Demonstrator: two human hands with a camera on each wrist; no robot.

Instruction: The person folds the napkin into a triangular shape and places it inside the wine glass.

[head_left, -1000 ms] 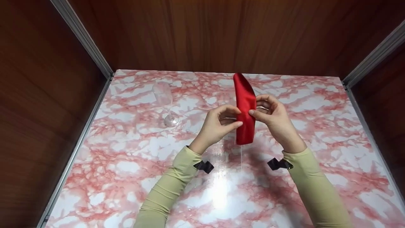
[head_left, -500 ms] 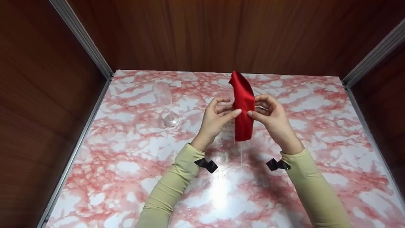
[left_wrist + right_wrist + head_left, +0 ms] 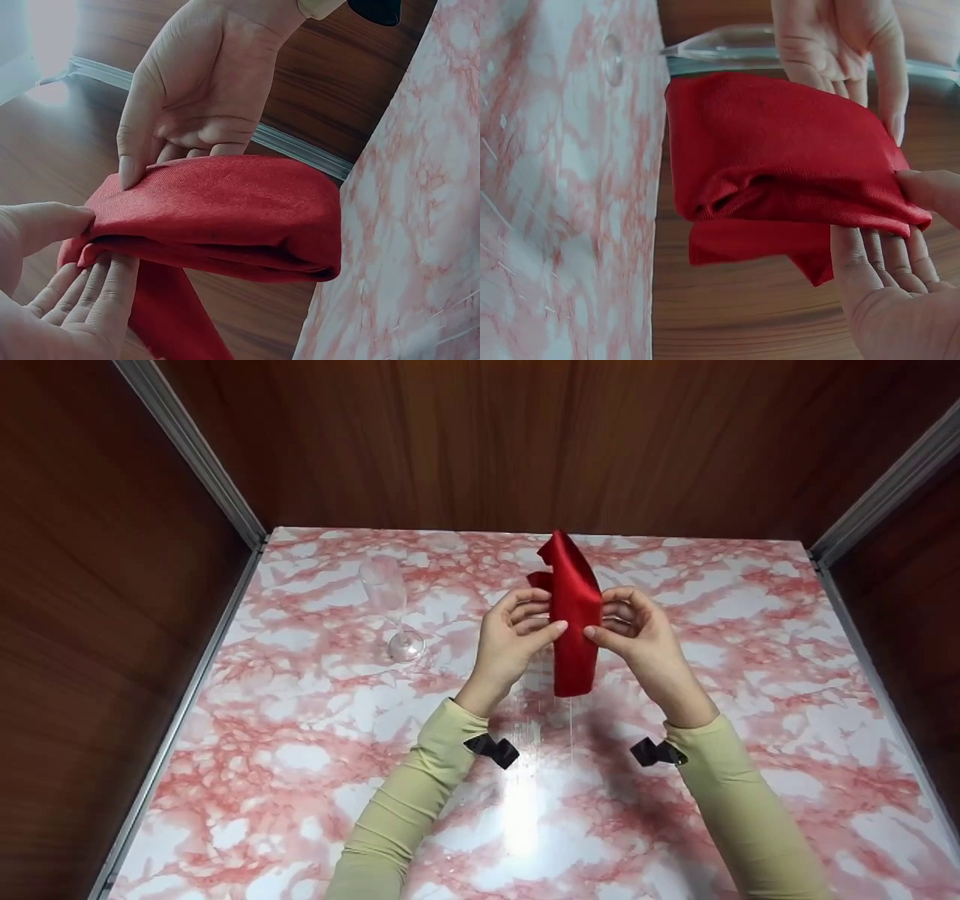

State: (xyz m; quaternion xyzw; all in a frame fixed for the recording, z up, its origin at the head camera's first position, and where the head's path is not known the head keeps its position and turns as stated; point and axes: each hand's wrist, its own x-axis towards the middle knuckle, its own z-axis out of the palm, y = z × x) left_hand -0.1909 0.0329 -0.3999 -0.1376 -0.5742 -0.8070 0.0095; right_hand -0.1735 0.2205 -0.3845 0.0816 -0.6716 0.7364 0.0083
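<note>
A red satin cloth [image 3: 576, 660], folded into a thick band, is held up between both hands in the head view. My left hand [image 3: 506, 641] pinches its left edge, thumb in front and fingers behind. On the opposite edge my right hand [image 3: 651, 641] grips it in the same way. Layers of the folded cloth [image 3: 225, 202] show along the edge in the left wrist view, and a loose tail hangs below. In the right wrist view the cloth [image 3: 772, 142] has a rounded fold, with a flap under it. The fingertips behind the cloth are partly hidden.
A clear stemmed glass [image 3: 384, 585] stands left of the hands on the red-and-white marbled table [image 3: 285, 810]. Dark wood-grain panels [image 3: 480, 442] rise at the back and both sides, with metal strips at the corners.
My left hand has shifted slightly up and left along the cloth, its fingers now behind the edge. Loose flaps have come out at the cloth's upper left. The right hand has barely moved.
</note>
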